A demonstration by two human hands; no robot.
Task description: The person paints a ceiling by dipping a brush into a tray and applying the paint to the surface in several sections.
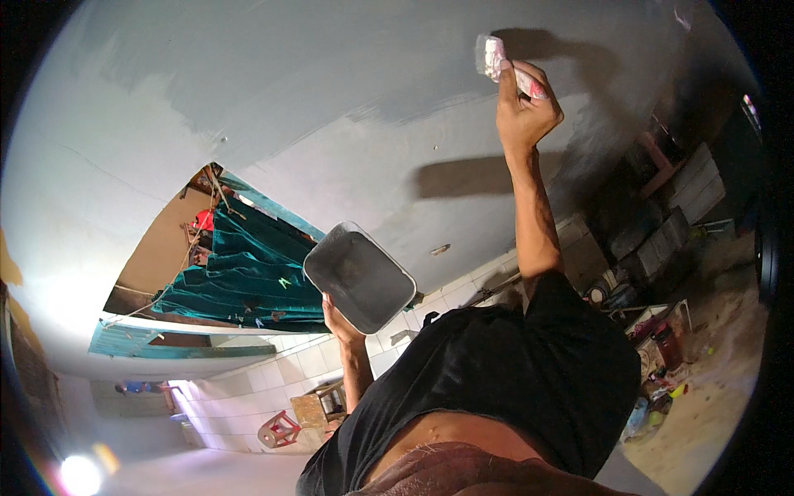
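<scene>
My right hand (529, 112) is raised high at the end of a stretched arm, its fingers closed round a crumpled white plastic wad (494, 56) with clear edges and a reddish patch. The wad is close to a grey wall (331, 74); whether it touches cannot be told. Lower and to the left, my left hand (341, 321) grips a rectangular tub (360, 281) by its lower left side. The tub's inside is dark grey with a lighter rim; I cannot make out how much it holds. Darker grey, streaky patches cover part of the wall.
Left of the tub, a dark green curtain (256, 264) hangs across an opening with a teal frame (182, 343). White tiles (314, 360) line the lower wall. A red stool (279, 430) stands at lower left. Household clutter (662, 355) lies at the right. A bright lamp (80, 475) shines at lower left.
</scene>
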